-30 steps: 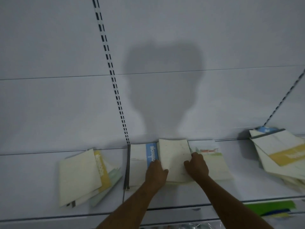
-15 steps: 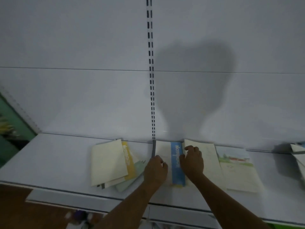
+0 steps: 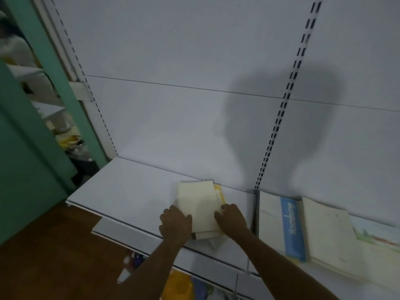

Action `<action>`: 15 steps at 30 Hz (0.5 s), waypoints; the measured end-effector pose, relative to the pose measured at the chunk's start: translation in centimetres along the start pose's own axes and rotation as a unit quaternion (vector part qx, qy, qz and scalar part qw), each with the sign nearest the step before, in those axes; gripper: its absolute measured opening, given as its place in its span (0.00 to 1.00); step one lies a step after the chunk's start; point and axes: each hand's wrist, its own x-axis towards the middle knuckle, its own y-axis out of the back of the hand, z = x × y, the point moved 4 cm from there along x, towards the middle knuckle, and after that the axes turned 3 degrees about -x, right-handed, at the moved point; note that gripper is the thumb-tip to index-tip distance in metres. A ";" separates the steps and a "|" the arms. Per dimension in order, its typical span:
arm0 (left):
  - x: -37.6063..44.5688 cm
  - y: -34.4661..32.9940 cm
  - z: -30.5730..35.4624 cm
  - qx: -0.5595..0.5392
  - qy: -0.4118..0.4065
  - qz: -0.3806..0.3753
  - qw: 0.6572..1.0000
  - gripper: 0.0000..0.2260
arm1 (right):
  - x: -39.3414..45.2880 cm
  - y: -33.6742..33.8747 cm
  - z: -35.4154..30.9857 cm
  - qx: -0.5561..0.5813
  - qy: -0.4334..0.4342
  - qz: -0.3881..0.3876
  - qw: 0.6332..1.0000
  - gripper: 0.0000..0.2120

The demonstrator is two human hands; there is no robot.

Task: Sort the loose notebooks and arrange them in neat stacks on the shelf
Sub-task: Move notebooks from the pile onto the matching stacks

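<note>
A pile of notebooks [image 3: 199, 204] lies on the white shelf [image 3: 134, 191], cream cover on top, a yellow strip showing at its right edge. My left hand [image 3: 175, 221] grips the pile's near left edge with curled fingers. My right hand [image 3: 231, 219] grips the near right edge the same way. To the right lies a notebook with a blue strip [image 3: 291, 228], then a cream notebook [image 3: 326, 230] overlapping it, and a landscape-print one [image 3: 376, 237] at the frame's edge.
A slotted upright [image 3: 279, 118] runs down the back panel between the pile and the blue-strip notebook. A green frame [image 3: 32, 148] stands at the left end of the shelf. Below the front edge are a lower shelf with yellow goods [image 3: 179, 284] and wooden floor [image 3: 54, 256].
Both hands left the middle notebooks and moved left onto the yellow-strip pile. That pile, fanned out before, now sits closer together. The view swung left.
</note>
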 end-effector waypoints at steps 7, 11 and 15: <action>1.4 -0.4 -3.4 -0.180 0.000 -0.086 0.980 0.19 | 0.2 -2.4 -2.0 0.005 -0.072 0.023 0.997 0.25; 1.5 -0.3 -3.9 -0.253 0.021 -0.105 0.962 0.16 | 0.8 -2.8 -2.1 0.028 -0.064 0.021 0.997 0.22; 1.2 -0.1 -4.0 -0.319 0.025 -0.110 0.941 0.12 | 1.0 -2.2 -2.0 0.094 -0.070 0.040 0.992 0.16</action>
